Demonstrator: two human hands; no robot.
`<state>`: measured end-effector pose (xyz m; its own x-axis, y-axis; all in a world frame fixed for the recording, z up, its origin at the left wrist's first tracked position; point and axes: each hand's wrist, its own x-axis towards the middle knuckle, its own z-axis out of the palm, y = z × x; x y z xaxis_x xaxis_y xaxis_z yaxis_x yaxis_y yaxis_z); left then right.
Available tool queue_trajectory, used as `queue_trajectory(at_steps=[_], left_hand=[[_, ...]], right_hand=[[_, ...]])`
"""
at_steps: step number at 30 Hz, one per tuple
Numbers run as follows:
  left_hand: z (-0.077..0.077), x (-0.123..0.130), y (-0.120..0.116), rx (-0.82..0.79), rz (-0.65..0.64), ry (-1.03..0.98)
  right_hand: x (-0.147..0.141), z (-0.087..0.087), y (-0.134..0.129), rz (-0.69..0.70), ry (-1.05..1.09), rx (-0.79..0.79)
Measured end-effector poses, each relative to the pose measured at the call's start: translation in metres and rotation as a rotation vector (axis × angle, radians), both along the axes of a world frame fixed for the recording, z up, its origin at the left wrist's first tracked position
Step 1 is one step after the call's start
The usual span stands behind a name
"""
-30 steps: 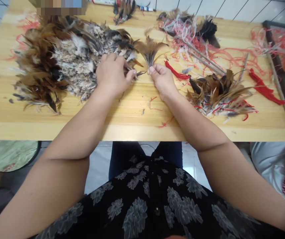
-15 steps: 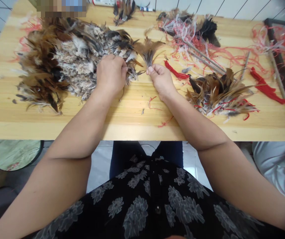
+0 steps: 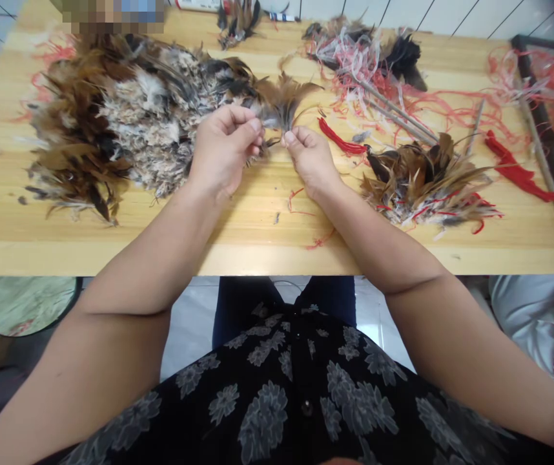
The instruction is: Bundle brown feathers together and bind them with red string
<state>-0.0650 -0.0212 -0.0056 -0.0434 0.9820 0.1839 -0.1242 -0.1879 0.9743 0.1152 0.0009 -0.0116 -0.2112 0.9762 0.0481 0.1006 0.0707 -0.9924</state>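
Feathers (image 3: 151, 123) on table (image 3: 257, 239), wall (image 3: 451, 16) apparently tiled

We seem to be in a small craft workspace, though whether it is a home or a workshop we cannot tell: our wooden desk (image 3: 257, 239) carries heaped feathers (image 3: 151, 123), red threads (image 3: 519, 168) and thin sticks (image 3: 398, 116), against a white tiled surface (image 3: 432, 16).

Across from me, pale wall tiles (image 3: 444, 18) with dark slanting joints rise behind a light wooden table (image 3: 262, 245), while glossy pale floor tiles (image 3: 194, 323) catch bright light below, near a round, green-topped stool (image 3: 28, 305).
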Motion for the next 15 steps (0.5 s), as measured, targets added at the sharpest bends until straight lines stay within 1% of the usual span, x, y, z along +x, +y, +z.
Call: queue_trajectory(at_steps=[3, 7, 11, 15], left_hand=[[-0.001, 0.011, -0.005, -0.080, -0.028, 0.051], [-0.009, 0.016, -0.005, -0.047, -0.007, 0.069], [-0.008, 0.008, -0.006, -0.037, -0.064, 0.095], [-0.004, -0.001, -0.004, -0.017, -0.099, 0.032]], right_hand=[[-0.002, 0.002, -0.002, 0.006, -0.005, 0.005], [-0.003, 0.004, -0.004, 0.016, -0.019, 0.008], [-0.004, 0.004, -0.005, 0.013, -0.052, 0.023], [-0.003, 0.004, -0.005, 0.002, -0.050, 0.011]])
